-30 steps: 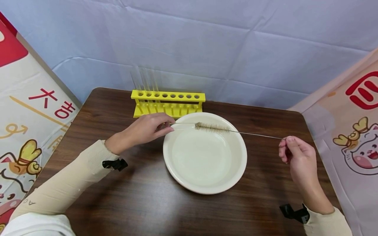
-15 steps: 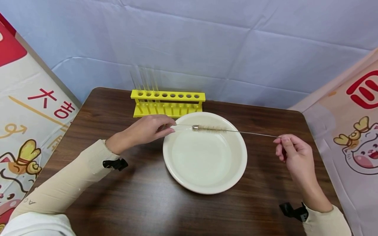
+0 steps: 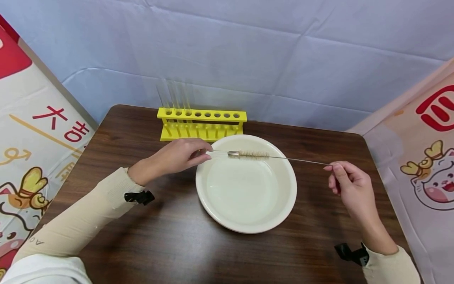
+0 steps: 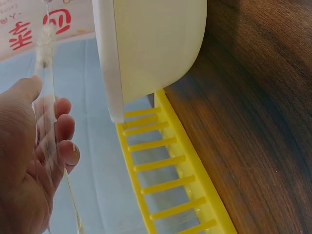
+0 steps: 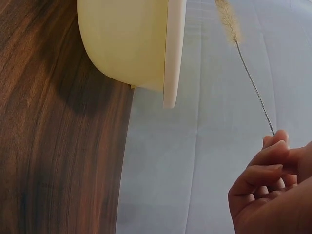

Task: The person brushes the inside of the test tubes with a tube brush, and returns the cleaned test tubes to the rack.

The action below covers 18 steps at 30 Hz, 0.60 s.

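My left hand (image 3: 181,156) grips a clear glass test tube (image 4: 45,109) lengthwise along its fingers, with the tube's mouth pointing right above the back of a cream basin (image 3: 244,229). A test tube brush (image 3: 253,156) with pale bristles on a twisted wire lies in line with the tube. Its bristle tip is squeezed inside the tube's mouth, while the rest of the bristles stay outside. At the right, my right hand (image 3: 354,189) pinches the end of the brush's wire between thumb and fingers. The tube's far end is hidden by the left hand in the head view.
Behind the basin stands a yellow test tube rack (image 3: 202,115), with 3 clear test tubes (image 3: 178,98) upright in its left holes. Everything is on a dark wooden table (image 3: 170,232). A pale cloth backdrop (image 3: 227,59) rises at the table's back edge.
My right hand has moved left, pushing the brush's bristle tip into the mouth of the test tube. The left hand has stayed almost in place.
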### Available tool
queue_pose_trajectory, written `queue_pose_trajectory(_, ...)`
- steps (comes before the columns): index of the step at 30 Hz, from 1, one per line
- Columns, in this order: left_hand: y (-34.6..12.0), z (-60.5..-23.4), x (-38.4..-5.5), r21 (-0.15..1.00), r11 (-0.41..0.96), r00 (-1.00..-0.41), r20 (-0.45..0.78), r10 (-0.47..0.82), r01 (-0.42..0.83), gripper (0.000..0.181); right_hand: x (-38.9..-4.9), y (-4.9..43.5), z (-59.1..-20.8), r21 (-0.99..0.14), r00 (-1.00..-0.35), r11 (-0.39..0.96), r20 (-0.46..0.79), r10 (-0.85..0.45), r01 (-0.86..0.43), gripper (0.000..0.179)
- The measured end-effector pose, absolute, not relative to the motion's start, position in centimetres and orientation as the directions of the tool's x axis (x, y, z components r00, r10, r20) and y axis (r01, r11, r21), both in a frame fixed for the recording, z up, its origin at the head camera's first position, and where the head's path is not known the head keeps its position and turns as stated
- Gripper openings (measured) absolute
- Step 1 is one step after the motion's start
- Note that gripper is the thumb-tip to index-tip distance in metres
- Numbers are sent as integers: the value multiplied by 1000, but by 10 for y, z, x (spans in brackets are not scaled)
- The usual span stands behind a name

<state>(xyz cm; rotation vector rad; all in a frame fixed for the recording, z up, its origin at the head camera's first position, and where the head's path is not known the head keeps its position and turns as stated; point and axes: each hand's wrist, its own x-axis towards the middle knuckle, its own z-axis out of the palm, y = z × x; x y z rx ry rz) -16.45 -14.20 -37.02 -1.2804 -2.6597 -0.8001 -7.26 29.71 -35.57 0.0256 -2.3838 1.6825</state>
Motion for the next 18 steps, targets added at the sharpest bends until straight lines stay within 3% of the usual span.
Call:
queue_pose_trajectory(10, -140, -369, -164, 422, 515, -647, 282, 708, 747, 23, -76, 295, -361, -913, -972, 368, 221, 82, -177, 24)
queue_pose_trajectory(18, -138, -372, -166, 415, 505, -637, 296, 712, 757, 22, -77, 292, -361, -846, -970, 503, 238, 57, -178, 26)
